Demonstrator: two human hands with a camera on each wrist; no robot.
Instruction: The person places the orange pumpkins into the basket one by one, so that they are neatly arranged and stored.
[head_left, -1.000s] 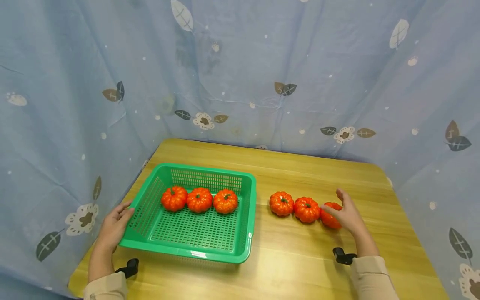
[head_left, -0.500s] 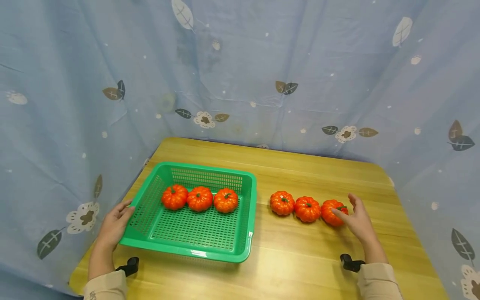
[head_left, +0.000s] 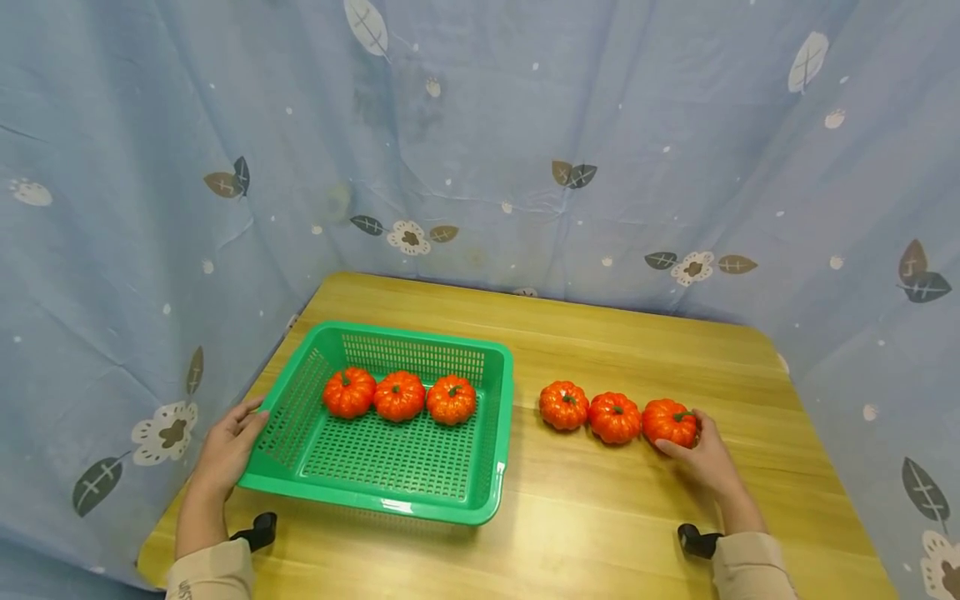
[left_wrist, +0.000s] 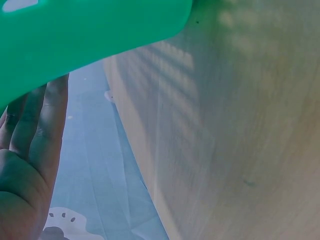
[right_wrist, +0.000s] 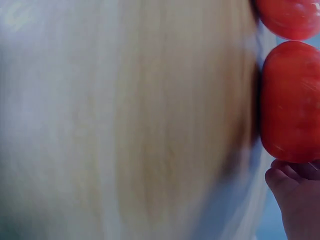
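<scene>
At the left of the head view, my left hand (head_left: 227,448) holds the left rim of a green plastic basket (head_left: 375,502), its thumb by the rim. In the left wrist view its fingers reach up behind the green rim (left_wrist: 100,35), their tips hidden. Three small orange pumpkins sit in a row inside, the rightmost pumpkin (head_left: 451,400) near the right wall. Outside, a left pumpkin (head_left: 563,406), a middle pumpkin (head_left: 614,418) and a right pumpkin (head_left: 667,421) form another row. My right hand (head_left: 708,458) grips the right pumpkin, thumb in front and fingers at its right side.
All of this is on a yellow wood-grain table (head_left: 585,533). Its far edge meets a blue patterned curtain (head_left: 480,150), which also hangs along both sides. A black wrist camera (head_left: 697,542) sits below the right hand, another at the left wrist.
My right hand moved right past the last pumpkin, then came in and closed its thumb and fingers around it. The left hand and the basket have stayed in place.
</scene>
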